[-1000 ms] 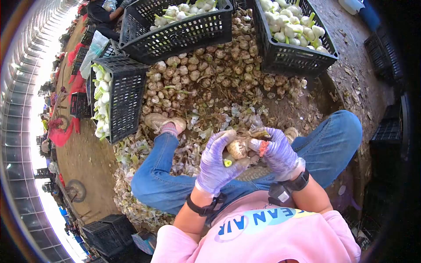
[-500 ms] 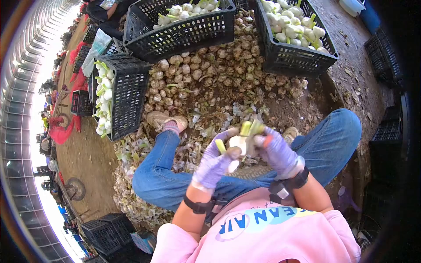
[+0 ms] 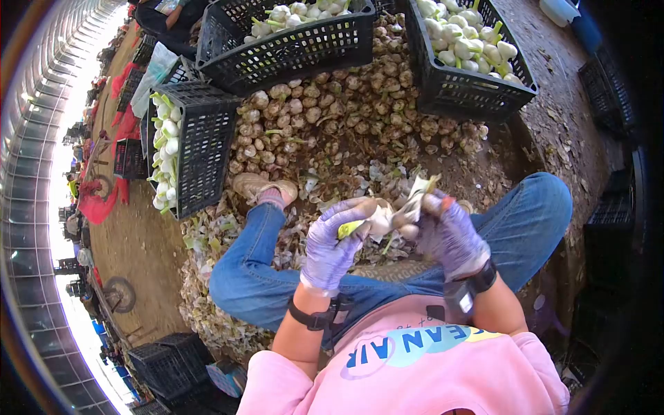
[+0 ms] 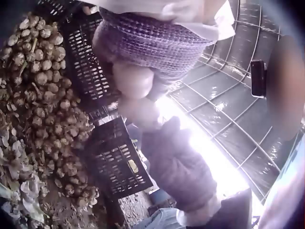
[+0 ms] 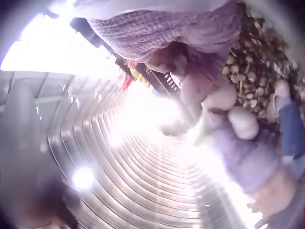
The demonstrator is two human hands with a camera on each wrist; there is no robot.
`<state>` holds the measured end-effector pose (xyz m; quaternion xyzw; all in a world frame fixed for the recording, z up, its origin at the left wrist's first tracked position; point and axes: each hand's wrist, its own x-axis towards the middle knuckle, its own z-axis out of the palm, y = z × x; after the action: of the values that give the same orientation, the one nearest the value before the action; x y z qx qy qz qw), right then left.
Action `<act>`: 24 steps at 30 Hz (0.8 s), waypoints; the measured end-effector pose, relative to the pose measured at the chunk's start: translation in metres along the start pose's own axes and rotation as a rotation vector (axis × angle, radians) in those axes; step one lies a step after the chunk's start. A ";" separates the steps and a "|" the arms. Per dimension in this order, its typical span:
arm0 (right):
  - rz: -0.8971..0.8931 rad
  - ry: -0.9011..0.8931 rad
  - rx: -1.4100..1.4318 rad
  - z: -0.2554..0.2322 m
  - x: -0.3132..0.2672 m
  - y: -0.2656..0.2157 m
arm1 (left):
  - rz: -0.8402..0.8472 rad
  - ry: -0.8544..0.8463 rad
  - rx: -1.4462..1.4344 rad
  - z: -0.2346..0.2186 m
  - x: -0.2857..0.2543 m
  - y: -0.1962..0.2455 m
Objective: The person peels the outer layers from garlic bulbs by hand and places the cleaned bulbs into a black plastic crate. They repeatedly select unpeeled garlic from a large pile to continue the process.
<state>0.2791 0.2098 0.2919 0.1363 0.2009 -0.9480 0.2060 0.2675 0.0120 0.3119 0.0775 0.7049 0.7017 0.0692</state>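
Between the two purple-gloved hands is a garlic bulb (image 3: 380, 221) with whitish skin and a green cut stem (image 3: 348, 229) pointing back to the left. My left hand (image 3: 328, 243) grips the bulb from the left side, its fingers curled round it. From the right, my right hand (image 3: 453, 236) pinches a pale strip of outer skin (image 3: 417, 194) that stands up off the bulb. An orange wrap shows on a right fingertip. In the left wrist view the left glove (image 4: 147, 45) hides most of the bulb, and glare blurs the right wrist view.
Loose unpeeled garlic (image 3: 332, 104) lies heaped ahead, with shed skins (image 3: 228, 311) around the legs. Black crates with clean white garlic stand at the left (image 3: 207, 149), ahead (image 3: 297, 55) and ahead right (image 3: 477, 93). Another person (image 3: 166, 21) sits at the far left.
The unpeeled brownish bulb now shows whiter. The right hand has pulled a strip of skin up and away and shifted slightly right; the left hand keeps its grip.
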 end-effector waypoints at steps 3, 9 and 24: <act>-0.225 -0.042 0.053 0.002 0.005 -0.007 | 0.050 -0.089 -0.299 -0.016 -0.007 -0.012; -0.835 0.240 -0.375 0.026 -0.010 -0.029 | -0.117 0.192 -0.811 -0.007 0.000 -0.015; -0.334 -0.287 -0.999 0.025 0.008 -0.001 | -0.458 0.360 -0.806 0.003 0.007 -0.055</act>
<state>0.2673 0.1973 0.3118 -0.1425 0.6158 -0.7659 0.1177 0.2607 0.0166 0.2569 -0.2348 0.3773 0.8873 0.1233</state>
